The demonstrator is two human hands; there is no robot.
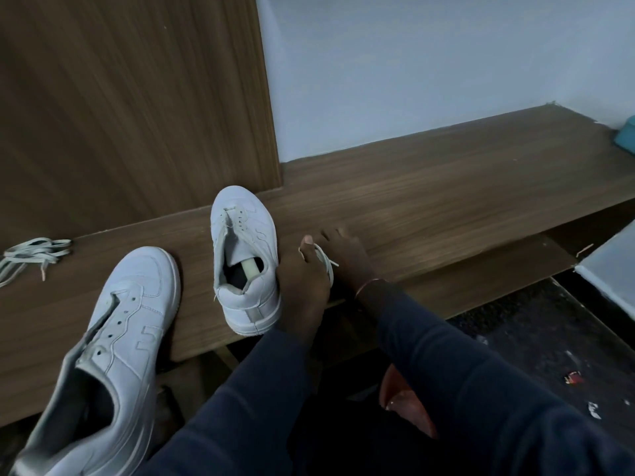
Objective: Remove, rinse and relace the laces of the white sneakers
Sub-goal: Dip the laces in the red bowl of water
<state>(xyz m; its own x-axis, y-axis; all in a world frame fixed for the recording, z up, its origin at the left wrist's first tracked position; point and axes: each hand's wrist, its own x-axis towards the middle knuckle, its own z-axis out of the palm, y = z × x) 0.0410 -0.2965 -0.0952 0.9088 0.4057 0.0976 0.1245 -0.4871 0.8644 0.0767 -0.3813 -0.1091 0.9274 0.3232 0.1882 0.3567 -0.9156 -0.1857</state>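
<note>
Two white sneakers lie on a wooden shelf (429, 207). The near sneaker (117, 338) lies at the lower left with bare eyelets. The far sneaker (244, 255) stands in the middle, toe pointing away, its tongue loose. A removed lace (31, 255) lies bundled at the far left of the shelf. Just right of the far sneaker's heel, my left hand (299, 283) pinches a second white lace (324, 261) under its thumb. My right hand (347, 255) is pressed against it on the other side of that lace, fingertips down on the shelf. Most of this lace is hidden between the hands.
A wooden panel (137, 115) rises behind the shelf on the left, and a pale wall (429, 70) on the right. A teal object (627, 135) sits at the shelf's far right end. Below are a lower ledge (481, 280) and a dark speckled floor (549, 338) with small scraps.
</note>
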